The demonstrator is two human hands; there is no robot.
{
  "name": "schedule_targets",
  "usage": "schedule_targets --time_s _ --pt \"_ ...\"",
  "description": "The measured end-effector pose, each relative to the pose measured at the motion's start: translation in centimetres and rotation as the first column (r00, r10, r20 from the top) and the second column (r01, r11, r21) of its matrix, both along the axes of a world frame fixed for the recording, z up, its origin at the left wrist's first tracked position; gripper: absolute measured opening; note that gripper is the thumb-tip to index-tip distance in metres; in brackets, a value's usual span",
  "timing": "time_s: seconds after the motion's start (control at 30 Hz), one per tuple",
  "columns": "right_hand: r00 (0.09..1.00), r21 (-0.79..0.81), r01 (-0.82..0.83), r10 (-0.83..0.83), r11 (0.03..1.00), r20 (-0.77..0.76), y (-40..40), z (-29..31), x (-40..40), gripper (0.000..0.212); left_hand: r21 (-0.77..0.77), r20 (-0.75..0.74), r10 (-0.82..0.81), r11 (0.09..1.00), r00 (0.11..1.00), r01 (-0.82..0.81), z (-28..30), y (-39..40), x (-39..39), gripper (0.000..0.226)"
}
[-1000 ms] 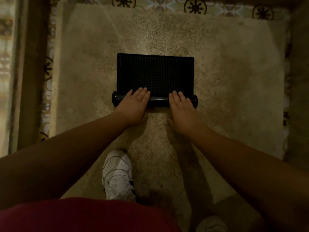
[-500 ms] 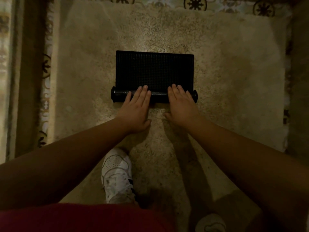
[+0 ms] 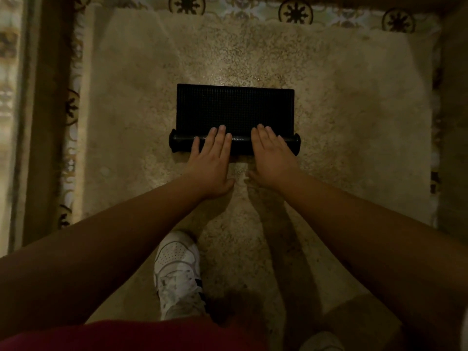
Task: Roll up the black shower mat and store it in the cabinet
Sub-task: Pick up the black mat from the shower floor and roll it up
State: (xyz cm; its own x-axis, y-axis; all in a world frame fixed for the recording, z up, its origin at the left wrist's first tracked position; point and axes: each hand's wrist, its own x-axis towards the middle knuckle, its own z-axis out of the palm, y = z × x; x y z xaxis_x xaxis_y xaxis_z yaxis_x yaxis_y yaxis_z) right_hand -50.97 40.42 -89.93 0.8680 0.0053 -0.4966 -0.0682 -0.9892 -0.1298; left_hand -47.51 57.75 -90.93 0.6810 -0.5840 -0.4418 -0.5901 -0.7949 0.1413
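One beige shaggy rug [image 3: 329, 102] is spread over a patterned tiled floor [image 3: 243, 7], dimly lit. One black shower mat [image 3: 235, 107] is laid near the rug's middle, its near edge wound into a roll (the rest lies flat). Two hands are pressed flat on the roll, fingers extended, nothing gripped: left hand [image 3: 211, 163], right hand [image 3: 272, 155]. Two white shoes are seen, one [image 3: 177, 272] by the rug's near edge, one [image 3: 320, 342] partly cut off.

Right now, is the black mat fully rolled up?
No. A flat stretch of the black mat lies unrolled beyond the left hand and right hand.
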Motion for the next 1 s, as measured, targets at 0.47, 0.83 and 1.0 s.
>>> schedule_targets --time_s 0.47,0.83,1.0 --pt "1.0 0.002 0.004 -0.004 1.0 0.013 -0.2 -0.2 2.5 0.088 -0.001 0.013 0.022 1.0 1.0 -0.022 0.4 -1.6 4.1 0.104" --pt "0.987 -0.068 -0.092 0.1 0.993 0.127 -1.9 -0.5 2.1 0.07 0.055 -0.004 -0.048 0.997 0.999 0.048 0.1 -1.9 7.2 0.102" --pt "0.979 -0.101 -0.136 0.149 0.986 0.137 -2.8 -0.6 3.4 0.061 0.025 0.053 -0.024 0.999 0.998 0.023 -0.4 -2.0 7.0 0.087"
